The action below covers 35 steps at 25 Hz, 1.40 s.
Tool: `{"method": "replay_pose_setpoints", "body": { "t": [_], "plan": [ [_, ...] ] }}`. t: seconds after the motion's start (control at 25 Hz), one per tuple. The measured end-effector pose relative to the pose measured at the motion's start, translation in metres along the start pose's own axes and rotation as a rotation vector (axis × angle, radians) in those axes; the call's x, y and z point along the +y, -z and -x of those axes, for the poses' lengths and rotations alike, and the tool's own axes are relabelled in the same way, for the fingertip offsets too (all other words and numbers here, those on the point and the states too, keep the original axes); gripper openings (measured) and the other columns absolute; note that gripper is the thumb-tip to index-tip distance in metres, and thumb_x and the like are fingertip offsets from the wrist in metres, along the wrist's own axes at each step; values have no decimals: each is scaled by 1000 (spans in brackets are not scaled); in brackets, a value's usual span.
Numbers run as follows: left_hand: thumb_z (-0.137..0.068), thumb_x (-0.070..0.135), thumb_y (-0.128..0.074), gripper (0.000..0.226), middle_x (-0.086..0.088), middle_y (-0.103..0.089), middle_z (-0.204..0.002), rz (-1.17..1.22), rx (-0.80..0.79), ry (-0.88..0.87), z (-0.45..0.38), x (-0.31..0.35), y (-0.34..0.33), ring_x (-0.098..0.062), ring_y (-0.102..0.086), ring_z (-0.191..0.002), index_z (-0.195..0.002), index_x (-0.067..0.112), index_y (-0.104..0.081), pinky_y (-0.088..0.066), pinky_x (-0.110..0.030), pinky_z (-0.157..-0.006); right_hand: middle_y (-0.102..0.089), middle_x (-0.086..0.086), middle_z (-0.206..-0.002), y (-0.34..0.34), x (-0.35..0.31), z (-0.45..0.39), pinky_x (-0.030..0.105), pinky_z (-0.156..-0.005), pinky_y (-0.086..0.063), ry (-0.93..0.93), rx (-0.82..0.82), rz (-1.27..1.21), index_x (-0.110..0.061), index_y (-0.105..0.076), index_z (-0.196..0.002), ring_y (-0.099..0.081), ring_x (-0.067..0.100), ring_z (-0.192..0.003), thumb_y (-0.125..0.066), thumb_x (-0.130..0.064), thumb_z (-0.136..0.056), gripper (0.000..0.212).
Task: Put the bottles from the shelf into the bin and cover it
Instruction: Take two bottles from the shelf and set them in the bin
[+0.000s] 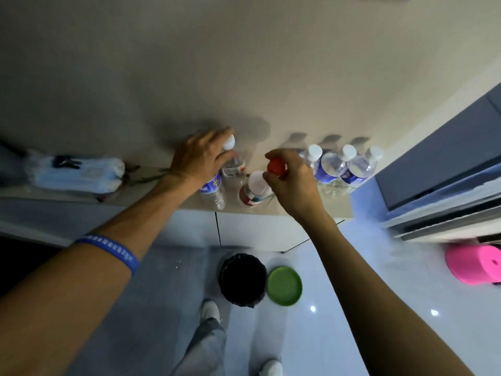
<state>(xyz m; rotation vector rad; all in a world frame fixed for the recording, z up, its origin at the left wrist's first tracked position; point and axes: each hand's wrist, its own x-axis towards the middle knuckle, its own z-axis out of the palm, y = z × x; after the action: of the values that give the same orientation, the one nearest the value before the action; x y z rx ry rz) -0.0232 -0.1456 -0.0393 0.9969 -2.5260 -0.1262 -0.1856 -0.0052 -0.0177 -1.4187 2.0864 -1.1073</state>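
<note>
A narrow beige shelf [151, 198] is seen along a smooth matte wall, with clear plastic water bottles standing on it. The left hand [199, 158] is curled over the white-capped bottle [231, 156] at about 11 o'clock from the picture's centre, fingers wrapped round its cap and neck; a blue-labelled ribbed bottle [214, 189] is partly hidden under that wrist. The right hand [291, 183] is closed on a glossy red cap [276, 167] of a bottle whose body is hidden by the palm. Between the hands, a wide jar-like bottle with a pale lid and red label [253, 189] is seen. At 2 o'clock, three blue-labelled bottles [344, 166] are lined up close together. On the glossy tiled floor at 6 o'clock, a round black bin [242, 278] stands uncovered, and a round green plastic lid [284, 285] lies just beside it. A blue rubber wristband [113, 249] is worn on the left forearm.
</note>
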Motion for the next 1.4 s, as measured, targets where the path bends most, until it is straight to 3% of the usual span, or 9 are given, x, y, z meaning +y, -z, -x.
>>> {"method": "replay_pose_setpoints", "body": {
  "t": [0.2,0.32,0.56,0.72,0.84,0.92,1.04,1.2,1.4],
  "plan": [
    [-87,51,-55,45,-11,-68,-101,27,184,107,99,52,55,-33,-63,-86,-112,14,-59,-53,-40,-68,-66,-4,-100,20,7,73,24,-72,-51,77,49,-92,-20,-63,-111,-60,12,-73,-75,-16,-78,35],
    [-85,46,-65,40,-7,-69,-100,48,177,161,177,89,30,-28,-64,-82,-110,16,-61,-51,-35,-63,-68,-3,-99,13,45,133,28,-70,-52,50,5,-36,-23,-62,-110,-60,14,-69,-76,-23,-77,36],
    [-77,41,-74,34,-3,-69,-90,245,-144,370,283,103,-185,-28,-65,-77,-99,23,-56,-50,-34,-62,-72,-1,-100,-97,216,220,26,-68,-46,-316,-152,149,-30,-63,-108,-66,20,-78,-76,-24,-75,36],
    [-76,38,-76,33,-5,-69,-90,211,-159,332,314,61,-372,-29,-64,-76,-99,18,-62,-47,-32,-63,-72,7,-103,-206,355,235,20,-67,-38,-417,-217,166,-15,-67,-109,-56,16,-79,-73,-12,-80,30],
    [-81,45,-64,35,-6,-67,-88,151,-132,224,324,31,-474,-29,-62,-75,-101,16,-61,-49,-34,-64,-71,8,-99,-269,441,235,27,-72,-45,-392,-190,164,-14,-68,-104,-64,24,-84,-70,-13,-81,24],
    [-83,48,-59,37,-7,-66,-88,132,-113,155,332,20,-514,-29,-61,-75,-102,16,-59,-52,-36,-63,-71,8,-96,-301,477,232,31,-71,-51,-397,-188,157,-14,-67,-101,-65,24,-83,-68,-14,-81,20],
    [-83,42,-64,33,-9,-63,-85,140,-120,17,351,18,-562,-29,-59,-71,-103,18,-54,-53,-41,-62,-67,5,-96,-342,518,232,26,-63,-48,-437,-223,157,-18,-64,-98,-62,20,-80,-67,-21,-85,14],
    [-82,44,-63,36,-9,-65,-84,221,-88,-32,374,9,-570,-27,-61,-71,-104,16,-58,-55,-36,-62,-67,7,-100,-368,543,231,41,-76,-56,-479,-183,188,-18,-64,-101,-64,25,-86,-68,-24,-83,20],
    [-80,39,-69,33,-8,-63,-78,134,-133,-39,377,-12,-582,-30,-60,-68,-101,15,-62,-53,-37,-59,-67,8,-103,-376,539,224,44,-81,-54,-490,-177,179,-18,-64,-107,-64,27,-92,-69,-26,-81,28]
  ]
}}
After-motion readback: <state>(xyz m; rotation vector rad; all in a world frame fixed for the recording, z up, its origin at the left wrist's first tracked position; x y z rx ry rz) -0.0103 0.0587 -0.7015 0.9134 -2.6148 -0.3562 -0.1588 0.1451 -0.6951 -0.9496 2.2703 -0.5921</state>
